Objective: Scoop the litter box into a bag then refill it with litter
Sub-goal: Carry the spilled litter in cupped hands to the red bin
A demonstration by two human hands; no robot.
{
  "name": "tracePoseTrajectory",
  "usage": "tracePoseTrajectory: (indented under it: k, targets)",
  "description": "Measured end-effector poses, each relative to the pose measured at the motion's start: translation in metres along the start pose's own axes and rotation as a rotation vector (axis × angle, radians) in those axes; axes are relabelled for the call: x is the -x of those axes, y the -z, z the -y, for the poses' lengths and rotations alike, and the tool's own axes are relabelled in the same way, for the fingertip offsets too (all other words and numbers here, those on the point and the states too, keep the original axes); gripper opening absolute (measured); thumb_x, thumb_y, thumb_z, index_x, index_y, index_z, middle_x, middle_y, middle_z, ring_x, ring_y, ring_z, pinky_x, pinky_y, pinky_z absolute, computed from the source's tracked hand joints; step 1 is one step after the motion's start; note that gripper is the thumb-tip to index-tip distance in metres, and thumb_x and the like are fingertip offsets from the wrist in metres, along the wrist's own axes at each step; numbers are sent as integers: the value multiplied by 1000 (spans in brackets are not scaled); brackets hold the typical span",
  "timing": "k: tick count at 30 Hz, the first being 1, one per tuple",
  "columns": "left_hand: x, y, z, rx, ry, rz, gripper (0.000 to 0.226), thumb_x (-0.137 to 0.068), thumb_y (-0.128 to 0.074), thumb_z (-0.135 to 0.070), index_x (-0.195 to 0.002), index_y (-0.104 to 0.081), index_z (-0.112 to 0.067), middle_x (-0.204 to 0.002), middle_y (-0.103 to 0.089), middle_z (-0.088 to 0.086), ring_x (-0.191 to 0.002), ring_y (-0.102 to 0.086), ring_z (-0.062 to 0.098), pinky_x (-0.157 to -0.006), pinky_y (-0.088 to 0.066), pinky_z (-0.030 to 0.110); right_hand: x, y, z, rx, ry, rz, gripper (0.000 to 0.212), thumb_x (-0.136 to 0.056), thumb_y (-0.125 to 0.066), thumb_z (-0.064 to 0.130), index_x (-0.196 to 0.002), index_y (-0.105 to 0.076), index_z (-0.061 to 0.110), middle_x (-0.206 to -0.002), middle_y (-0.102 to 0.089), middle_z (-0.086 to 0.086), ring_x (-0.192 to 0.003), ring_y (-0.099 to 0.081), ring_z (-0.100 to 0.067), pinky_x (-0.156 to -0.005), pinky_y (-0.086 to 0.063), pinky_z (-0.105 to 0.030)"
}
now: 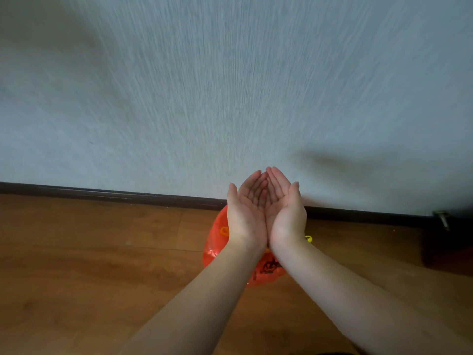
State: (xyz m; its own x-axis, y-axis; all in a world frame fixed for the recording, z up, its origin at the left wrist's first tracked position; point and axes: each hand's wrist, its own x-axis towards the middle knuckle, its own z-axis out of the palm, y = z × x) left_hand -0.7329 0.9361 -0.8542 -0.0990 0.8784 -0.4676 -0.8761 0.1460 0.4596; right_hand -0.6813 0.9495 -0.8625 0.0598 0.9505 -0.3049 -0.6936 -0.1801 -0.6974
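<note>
Left hand (pixel 245 216) and right hand (pixel 285 213) cupped together, palms up, empty, at lower centre. Behind them (partly hidden) a crumpled orange plastic bag (pixel 216 242) on the brown wooden floor (pixel 102 252).

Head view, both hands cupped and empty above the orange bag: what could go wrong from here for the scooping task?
1. The left hand and right hand hold no scoop, and neither a scoop nor a litter box is in view, so scooping cannot start from this spot.
2. The orange bag lies crumpled on the wooden floor against the baseboard, largely hidden by the forearms; whether it is open cannot be told, so waste may spill.
</note>
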Motion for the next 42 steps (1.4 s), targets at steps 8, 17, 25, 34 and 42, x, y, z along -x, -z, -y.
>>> tracePoseTrajectory:
  k: [8, 17, 25, 34, 42]
  targets:
    - [-27, 50, 29, -5, -45, -38, 62, -105, -23, -45, -123, -60, 2, -122, -66, 18, -117, -62, 27, -110, -40, 40, -17, 37, -42, 28, -33, 46, 59, -102, -19, 47, -131, -53, 8, -134, -57, -6, -123, -54, -15, -107, -37, -31]
    - [-39, 65, 42, -124, -37, 7, 57, -106, -23, -42, -129, -55, -2, -128, -62, 16, -118, -61, 24, -106, -43, 35, -24, 59, -61, 15, 0, 69, 63, -101, -18, 50, -135, -50, 8, -137, -54, -5, -128, -49, -16, -114, -30, -36]
    - [-47, 77, 55, -241, -15, 80, 62, -104, -18, -48, -138, -49, -7, -134, -59, 7, -124, -55, 15, -110, -37, 31, -23, 75, -67, 164, 21, 90, 65, -99, -17, 54, -135, -51, 12, -139, -53, -2, -130, -47, -11, -111, -32, -30]
    - [-55, 93, 56, -461, -38, 86, 57, -105, -15, -49, -137, -52, -20, -135, -59, -4, -128, -48, 6, -115, -26, 32, -28, 89, -77, 357, 46, 45, 58, -98, -19, 58, -134, -53, 27, -140, -51, 12, -130, -41, 1, -111, -26, -28]
    - [-43, 94, 50, -748, -92, 140, 47, -104, -21, -49, -118, -64, -37, -128, -61, -19, -123, -47, -8, -95, -33, 18, -26, 99, -69, 498, 56, -3, 44, -103, -27, 44, -123, -63, 29, -129, -60, 15, -125, -48, -1, -102, -35, -26]
